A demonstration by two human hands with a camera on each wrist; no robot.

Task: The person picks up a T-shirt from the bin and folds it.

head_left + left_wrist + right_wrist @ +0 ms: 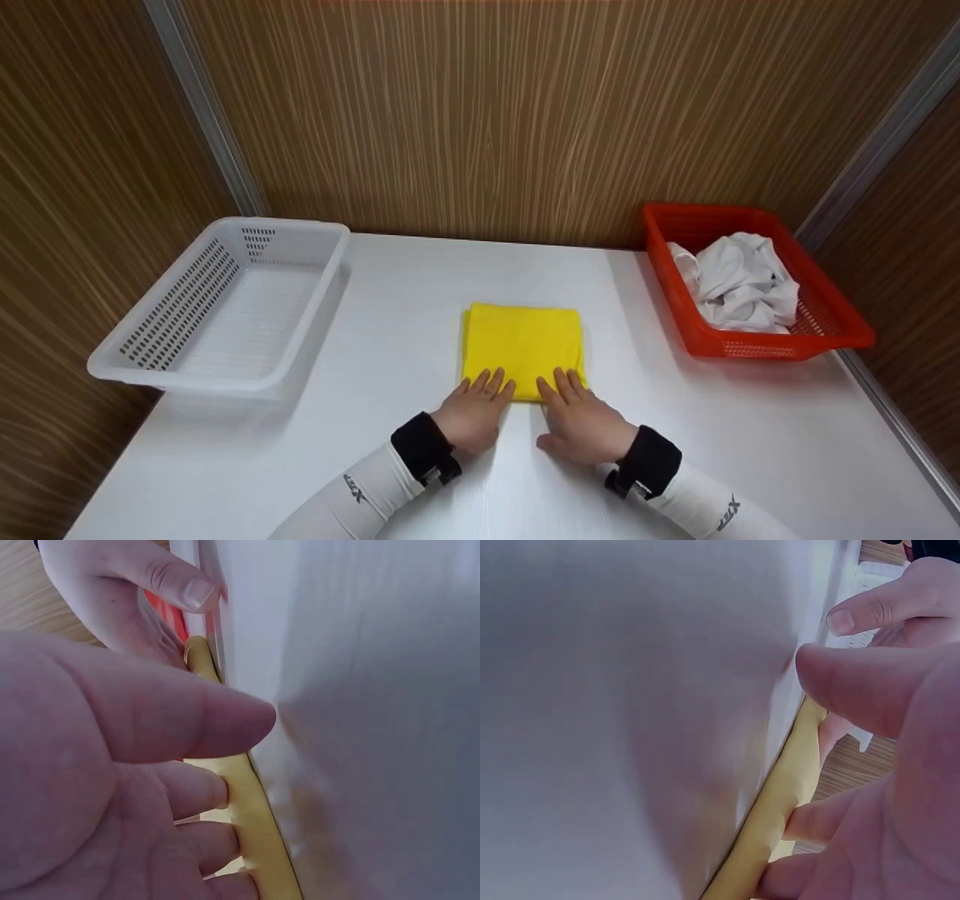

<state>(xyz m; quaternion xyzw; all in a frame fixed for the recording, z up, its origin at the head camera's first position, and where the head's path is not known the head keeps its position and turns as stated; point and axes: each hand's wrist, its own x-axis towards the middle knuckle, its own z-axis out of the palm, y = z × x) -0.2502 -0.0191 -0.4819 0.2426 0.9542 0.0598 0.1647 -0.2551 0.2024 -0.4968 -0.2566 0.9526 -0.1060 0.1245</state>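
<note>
A yellow cloth (523,341), folded into a rough square, lies flat at the middle of the white table. On its near left corner rest the extended fingers of my left hand (474,414). My right hand (583,422) presses the near right part the same way, with its thumb out to the side on the table. From the left wrist view, the fingertips touch the rounded near fold of the yellow cloth (259,829). That same fold of the cloth (769,829) runs under the fingers in the right wrist view. Neither hand pinches the fabric.
At the left stands a white perforated basket (300,352) with nothing visible inside. A red basket (675,307) at the back right holds crumpled white cloth (739,281). Wood-grain panels (450,112) enclose the back and sides of the white table (405,300).
</note>
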